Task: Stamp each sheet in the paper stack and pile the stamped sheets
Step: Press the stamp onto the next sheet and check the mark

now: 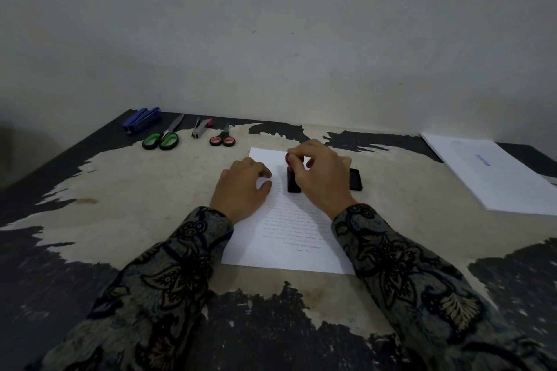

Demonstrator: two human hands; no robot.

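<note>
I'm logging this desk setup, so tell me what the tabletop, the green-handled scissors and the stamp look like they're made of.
Tabletop: probably board under a thin dark coating, since the black layer has peeled in ragged patches to a matte, pale surface.
Green-handled scissors: grey blades with a metal look; the handles look like plastic, black loops with green inner linings.
Stamp: matte black body, likely plastic, with a red top, mostly hidden by the right hand.

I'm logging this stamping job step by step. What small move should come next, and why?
Probably lift the stamp straight up off the sheet. The right hand grips it with its base on the paper, and the left hand rests on the sheet, steadying it. The pile lies at right.
</note>
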